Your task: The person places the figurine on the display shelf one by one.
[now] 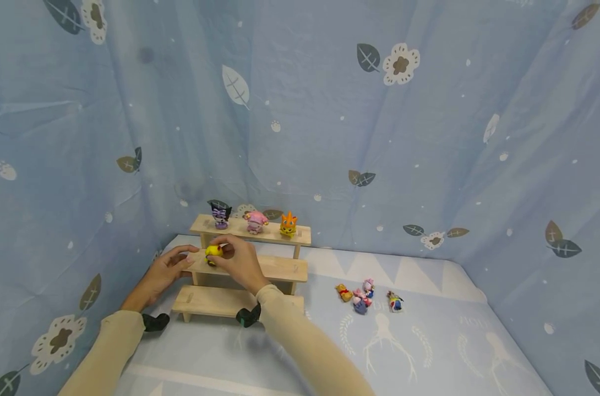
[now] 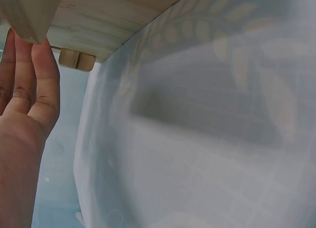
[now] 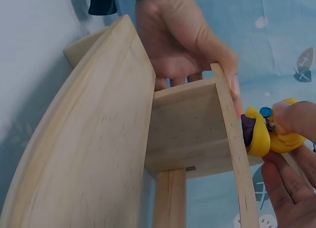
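Note:
A three-tier wooden display stand [image 1: 282,268] rises in steps at the left of the table. My right hand [image 1: 242,264] pinches a small yellow figurine [image 1: 213,251] between thumb and fingers at the left part of the middle tier. In the right wrist view, the figurine [image 3: 263,138] shows yellow with a dark purple part and a blue spot, right by the board's edge. My left hand [image 1: 163,272] holds the left end of that tier. Its thumb lies along the top side and its fingers [image 2: 45,70] reach under the wood.
On the top tier stand a black-and-purple figurine [image 1: 221,216], a pink one [image 1: 255,222] and an orange spiky one [image 1: 288,224]. Several more lie on the table to the right, among them an orange-brown figurine [image 1: 344,293] and a multicoloured one [image 1: 394,302]. Blue patterned curtains [image 1: 320,121] surround the table.

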`<state>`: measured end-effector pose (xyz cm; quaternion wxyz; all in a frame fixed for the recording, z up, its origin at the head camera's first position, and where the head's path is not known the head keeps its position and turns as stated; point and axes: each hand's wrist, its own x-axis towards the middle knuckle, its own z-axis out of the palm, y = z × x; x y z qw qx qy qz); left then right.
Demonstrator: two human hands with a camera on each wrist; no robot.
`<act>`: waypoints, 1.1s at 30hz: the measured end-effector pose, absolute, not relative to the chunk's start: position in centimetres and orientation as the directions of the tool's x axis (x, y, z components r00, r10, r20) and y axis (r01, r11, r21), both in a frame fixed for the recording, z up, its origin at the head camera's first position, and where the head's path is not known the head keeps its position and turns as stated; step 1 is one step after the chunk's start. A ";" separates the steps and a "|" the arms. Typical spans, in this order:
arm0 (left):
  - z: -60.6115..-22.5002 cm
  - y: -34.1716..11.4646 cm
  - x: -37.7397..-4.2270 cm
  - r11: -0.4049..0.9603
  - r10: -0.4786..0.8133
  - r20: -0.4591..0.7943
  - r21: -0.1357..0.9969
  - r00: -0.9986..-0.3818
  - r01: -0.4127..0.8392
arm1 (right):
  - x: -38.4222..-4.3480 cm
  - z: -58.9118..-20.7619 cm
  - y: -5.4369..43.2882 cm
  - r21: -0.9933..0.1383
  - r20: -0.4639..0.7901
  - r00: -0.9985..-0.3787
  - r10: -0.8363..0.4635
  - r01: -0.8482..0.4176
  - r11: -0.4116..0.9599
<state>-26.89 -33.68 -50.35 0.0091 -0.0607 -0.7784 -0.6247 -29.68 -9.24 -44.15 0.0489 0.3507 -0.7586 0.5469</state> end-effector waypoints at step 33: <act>-50.5 -33.6 -27.1 0.211 0.071 0.094 0.972 -0.993 0.107 | -29.5 -43.9 -8.3 -0.786 0.438 -0.745 -0.504 -0.589 0.188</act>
